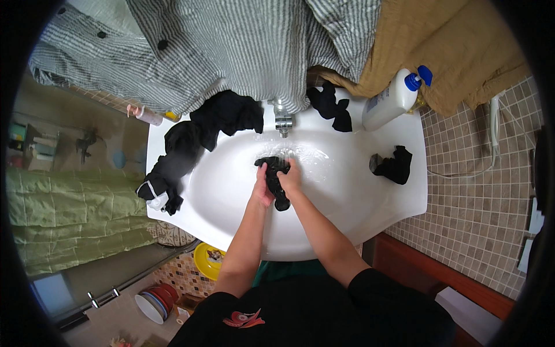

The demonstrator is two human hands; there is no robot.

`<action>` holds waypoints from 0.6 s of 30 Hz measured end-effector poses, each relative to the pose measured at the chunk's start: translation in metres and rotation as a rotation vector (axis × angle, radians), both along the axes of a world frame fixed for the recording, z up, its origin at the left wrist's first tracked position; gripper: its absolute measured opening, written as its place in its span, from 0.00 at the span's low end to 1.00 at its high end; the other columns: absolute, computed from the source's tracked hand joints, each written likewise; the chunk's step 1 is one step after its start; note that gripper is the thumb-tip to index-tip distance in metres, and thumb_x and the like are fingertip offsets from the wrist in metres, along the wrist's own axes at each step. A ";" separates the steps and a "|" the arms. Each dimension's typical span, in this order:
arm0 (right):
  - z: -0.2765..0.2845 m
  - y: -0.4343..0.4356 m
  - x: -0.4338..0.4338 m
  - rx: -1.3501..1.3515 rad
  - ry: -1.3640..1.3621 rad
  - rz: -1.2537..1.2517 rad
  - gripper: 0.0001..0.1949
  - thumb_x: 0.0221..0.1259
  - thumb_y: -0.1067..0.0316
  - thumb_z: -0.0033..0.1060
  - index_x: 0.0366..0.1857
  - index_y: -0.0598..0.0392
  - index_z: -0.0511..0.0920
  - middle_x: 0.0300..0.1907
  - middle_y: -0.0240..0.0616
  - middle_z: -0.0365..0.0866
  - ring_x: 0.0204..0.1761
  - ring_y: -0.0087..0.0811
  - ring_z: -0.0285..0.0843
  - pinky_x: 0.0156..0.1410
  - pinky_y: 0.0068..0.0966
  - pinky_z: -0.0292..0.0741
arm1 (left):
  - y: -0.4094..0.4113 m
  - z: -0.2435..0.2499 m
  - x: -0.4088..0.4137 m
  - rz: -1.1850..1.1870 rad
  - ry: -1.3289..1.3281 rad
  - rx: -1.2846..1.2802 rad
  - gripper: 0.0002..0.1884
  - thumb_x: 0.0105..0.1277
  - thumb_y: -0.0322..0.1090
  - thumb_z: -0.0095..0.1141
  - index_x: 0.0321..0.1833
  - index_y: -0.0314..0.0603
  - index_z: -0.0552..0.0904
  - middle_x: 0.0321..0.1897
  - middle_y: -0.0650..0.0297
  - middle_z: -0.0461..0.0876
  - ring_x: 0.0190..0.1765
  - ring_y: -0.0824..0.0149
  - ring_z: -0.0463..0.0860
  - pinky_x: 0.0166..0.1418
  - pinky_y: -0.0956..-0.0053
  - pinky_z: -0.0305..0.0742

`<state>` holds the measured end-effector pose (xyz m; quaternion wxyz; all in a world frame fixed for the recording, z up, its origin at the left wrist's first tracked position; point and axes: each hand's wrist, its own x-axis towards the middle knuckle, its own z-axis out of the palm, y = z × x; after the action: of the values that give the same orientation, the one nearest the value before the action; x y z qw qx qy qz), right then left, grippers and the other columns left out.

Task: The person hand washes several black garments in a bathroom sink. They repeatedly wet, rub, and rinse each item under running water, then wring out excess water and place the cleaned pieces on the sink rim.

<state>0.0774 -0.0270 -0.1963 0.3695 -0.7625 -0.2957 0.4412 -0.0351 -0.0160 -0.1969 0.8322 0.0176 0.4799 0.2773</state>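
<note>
Both hands grip a wet black cloth [275, 175], perhaps a sock, over the white washbasin [230, 182]. My left hand [262, 187] holds its left side, and my right hand [291, 177] presses on it from the right with the thumb on top. Just beyond them is a chrome faucet [284, 122], and water splashes and ripples in the basin beneath it. The lower end of the cloth hangs toward me between my wrists.
Black garments [184, 143] drape along the basin's left rim. More black cloth [331, 106] and a black sock [395, 165] lie on the right rim near a white pump bottle [390, 99]. A striped shirt [243, 47] and brown garment [433, 47] hang low over the back.
</note>
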 end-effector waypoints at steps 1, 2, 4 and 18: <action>0.007 -0.004 -0.005 0.126 -0.023 -0.017 0.20 0.47 0.76 0.60 0.48 0.52 0.75 0.45 0.46 0.77 0.49 0.44 0.76 0.57 0.32 0.72 | 0.003 0.015 0.002 0.045 -0.123 -0.053 0.37 0.58 0.70 0.52 0.67 0.59 0.69 0.62 0.60 0.73 0.61 0.57 0.73 0.63 0.50 0.68; 0.022 -0.010 -0.007 0.220 -0.056 0.057 0.19 0.47 0.76 0.58 0.47 0.50 0.76 0.45 0.45 0.76 0.47 0.44 0.77 0.55 0.33 0.73 | 0.005 0.054 0.011 0.064 0.025 -0.038 0.36 0.57 0.71 0.51 0.57 0.51 0.78 0.51 0.61 0.81 0.53 0.56 0.79 0.61 0.61 0.73; 0.079 -0.026 -0.020 0.316 -0.088 0.293 0.17 0.48 0.76 0.55 0.44 0.47 0.77 0.42 0.43 0.75 0.43 0.44 0.77 0.51 0.34 0.74 | 0.013 -0.003 -0.023 0.109 -0.206 0.004 0.28 0.59 0.65 0.56 0.51 0.52 0.78 0.46 0.58 0.81 0.49 0.55 0.80 0.57 0.57 0.75; 0.066 0.001 0.023 0.115 -0.649 0.133 0.10 0.60 0.58 0.55 0.29 0.52 0.79 0.34 0.45 0.76 0.31 0.49 0.78 0.36 0.43 0.75 | -0.002 0.035 0.076 0.166 -0.129 0.052 0.18 0.74 0.37 0.37 0.57 0.35 0.74 0.47 0.55 0.79 0.48 0.61 0.80 0.52 0.68 0.77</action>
<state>0.1001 -0.0256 -0.1299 0.2687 -0.8203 -0.4713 0.1810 0.0409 -0.0180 -0.1622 0.8348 -0.0187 0.4177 0.3581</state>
